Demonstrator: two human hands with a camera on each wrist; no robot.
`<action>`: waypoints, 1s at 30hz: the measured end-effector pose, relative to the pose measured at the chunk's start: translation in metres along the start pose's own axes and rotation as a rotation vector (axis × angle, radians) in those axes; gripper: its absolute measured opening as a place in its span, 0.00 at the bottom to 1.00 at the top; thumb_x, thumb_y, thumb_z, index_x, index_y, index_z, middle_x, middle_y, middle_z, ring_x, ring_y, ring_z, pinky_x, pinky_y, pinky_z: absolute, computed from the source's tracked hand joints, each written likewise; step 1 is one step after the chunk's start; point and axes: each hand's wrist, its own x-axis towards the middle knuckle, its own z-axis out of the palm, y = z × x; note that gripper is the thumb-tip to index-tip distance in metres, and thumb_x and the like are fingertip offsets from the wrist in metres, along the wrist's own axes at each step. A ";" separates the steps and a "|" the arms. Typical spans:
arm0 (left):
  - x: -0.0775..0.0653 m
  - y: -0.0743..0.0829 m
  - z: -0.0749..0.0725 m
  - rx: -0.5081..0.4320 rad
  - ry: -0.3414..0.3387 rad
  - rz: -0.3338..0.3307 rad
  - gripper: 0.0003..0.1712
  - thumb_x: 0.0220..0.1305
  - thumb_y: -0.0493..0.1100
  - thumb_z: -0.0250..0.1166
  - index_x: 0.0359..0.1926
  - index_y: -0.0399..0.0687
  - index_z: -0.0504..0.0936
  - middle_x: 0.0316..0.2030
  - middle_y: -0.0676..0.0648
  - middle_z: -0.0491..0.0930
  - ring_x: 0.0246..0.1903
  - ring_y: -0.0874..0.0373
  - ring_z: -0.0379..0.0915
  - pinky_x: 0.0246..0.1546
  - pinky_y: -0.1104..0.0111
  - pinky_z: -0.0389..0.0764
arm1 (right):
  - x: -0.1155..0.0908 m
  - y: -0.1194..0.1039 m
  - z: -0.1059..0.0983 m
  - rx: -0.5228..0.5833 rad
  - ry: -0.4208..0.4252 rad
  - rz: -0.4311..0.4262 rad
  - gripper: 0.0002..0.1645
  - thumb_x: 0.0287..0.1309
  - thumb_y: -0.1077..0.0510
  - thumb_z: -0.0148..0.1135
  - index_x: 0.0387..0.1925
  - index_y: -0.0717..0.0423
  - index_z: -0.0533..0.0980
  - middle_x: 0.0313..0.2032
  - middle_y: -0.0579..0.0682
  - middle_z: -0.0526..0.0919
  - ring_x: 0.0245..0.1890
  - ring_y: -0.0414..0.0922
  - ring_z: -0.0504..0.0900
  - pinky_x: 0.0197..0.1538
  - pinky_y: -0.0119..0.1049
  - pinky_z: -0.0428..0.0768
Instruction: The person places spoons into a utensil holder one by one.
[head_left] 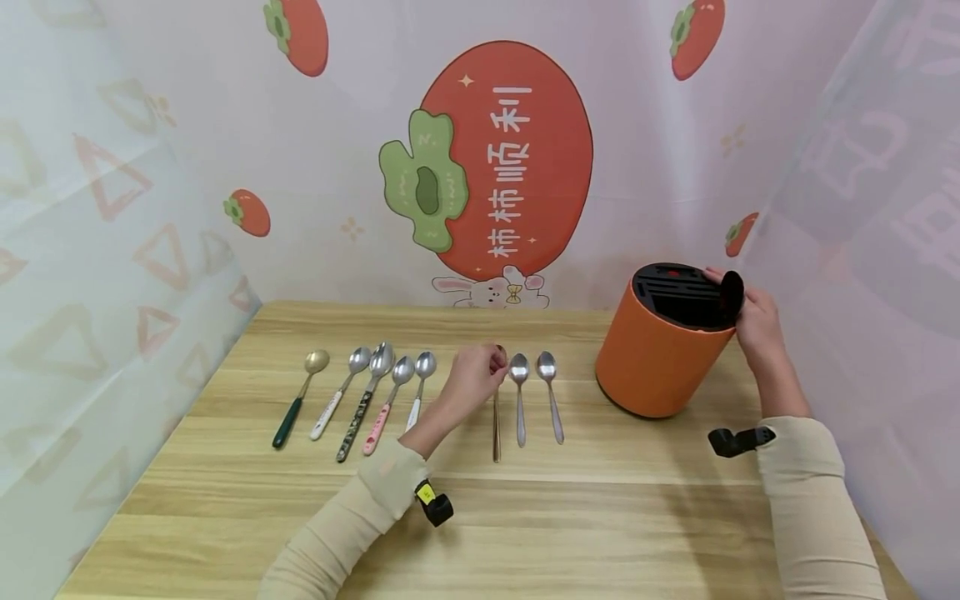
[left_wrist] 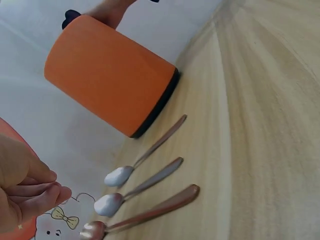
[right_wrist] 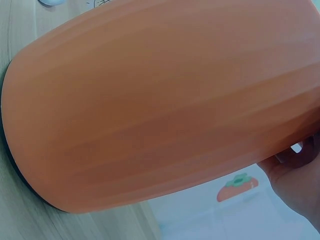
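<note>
My left hand (head_left: 475,372) hovers over the head end of a copper-coloured utensil (head_left: 497,429), thumb and fingertips close together. In the left wrist view this hand (left_wrist: 25,187) has loosely bent fingers with nothing between them, and the copper-coloured utensil (left_wrist: 160,208) lies apart from it on the table. My right hand (head_left: 759,325) grips the upper rim of an orange knife block (head_left: 660,367) with a black slotted top. The block leans slightly to the right, and a black rounded piece (head_left: 732,293) sticks up beside the fingers.
Two silver spoons (head_left: 520,400) (head_left: 551,396) lie between the left hand and the block. Farther left is a row of several spoons with coloured handles, including a green-handled one (head_left: 288,422) and a pink-handled one (head_left: 377,429). Printed cloth (head_left: 637,167) surrounds the wooden table (head_left: 562,533).
</note>
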 end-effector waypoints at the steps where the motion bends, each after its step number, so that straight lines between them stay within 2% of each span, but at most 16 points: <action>1: -0.001 -0.002 0.002 -0.001 -0.008 -0.007 0.02 0.54 0.33 0.66 0.30 0.38 0.81 0.28 0.45 0.83 0.26 0.60 0.78 0.23 0.80 0.76 | 0.000 0.000 0.000 0.000 0.008 -0.013 0.34 0.69 0.40 0.36 0.62 0.61 0.67 0.61 0.34 0.70 0.62 0.30 0.63 0.60 0.16 0.59; 5: -0.004 -0.010 0.010 0.030 -0.062 -0.047 0.02 0.53 0.33 0.66 0.29 0.39 0.81 0.25 0.47 0.81 0.21 0.64 0.74 0.18 0.81 0.73 | 0.000 0.001 -0.001 0.009 0.027 -0.036 0.33 0.70 0.42 0.37 0.60 0.63 0.68 0.58 0.32 0.73 0.60 0.29 0.66 0.54 0.12 0.61; 11: -0.006 -0.014 0.019 0.133 -0.142 -0.082 0.07 0.53 0.34 0.66 0.22 0.40 0.77 0.12 0.51 0.71 0.10 0.65 0.62 0.10 0.78 0.64 | 0.000 0.000 -0.001 0.013 -0.005 0.014 0.34 0.68 0.39 0.36 0.62 0.59 0.67 0.60 0.32 0.70 0.63 0.31 0.62 0.62 0.19 0.58; 14: -0.005 -0.014 0.024 0.139 -0.186 -0.134 0.06 0.53 0.34 0.66 0.25 0.40 0.75 0.13 0.50 0.69 0.10 0.63 0.63 0.09 0.77 0.64 | 0.000 0.000 0.000 0.009 0.001 0.010 0.34 0.68 0.39 0.36 0.62 0.59 0.67 0.60 0.32 0.71 0.63 0.31 0.63 0.61 0.18 0.58; 17: -0.003 -0.014 0.029 0.169 -0.216 -0.181 0.07 0.53 0.35 0.66 0.26 0.41 0.75 0.16 0.49 0.71 0.12 0.61 0.67 0.10 0.76 0.68 | 0.000 -0.003 0.000 0.019 0.028 -0.021 0.33 0.69 0.42 0.38 0.60 0.62 0.68 0.57 0.32 0.73 0.59 0.30 0.66 0.56 0.14 0.61; 22: 0.000 -0.015 0.034 0.195 -0.222 -0.195 0.07 0.52 0.32 0.64 0.24 0.42 0.73 0.18 0.46 0.72 0.14 0.58 0.68 0.12 0.73 0.70 | -0.002 -0.006 0.000 0.034 0.043 -0.049 0.32 0.70 0.45 0.39 0.58 0.67 0.69 0.56 0.33 0.75 0.58 0.30 0.68 0.53 0.12 0.62; 26: -0.001 -0.017 0.036 0.221 -0.230 -0.200 0.08 0.50 0.29 0.61 0.20 0.42 0.73 0.17 0.46 0.72 0.14 0.58 0.67 0.12 0.73 0.68 | -0.003 -0.005 0.001 0.013 0.034 -0.043 0.32 0.70 0.44 0.38 0.59 0.65 0.69 0.58 0.35 0.74 0.59 0.29 0.67 0.53 0.12 0.62; 30: 0.001 -0.021 0.037 0.191 -0.230 -0.231 0.07 0.49 0.30 0.61 0.20 0.42 0.73 0.16 0.48 0.72 0.13 0.60 0.66 0.11 0.74 0.67 | -0.001 -0.003 0.001 0.019 0.043 -0.054 0.33 0.70 0.44 0.38 0.58 0.67 0.69 0.57 0.33 0.75 0.58 0.29 0.68 0.53 0.12 0.63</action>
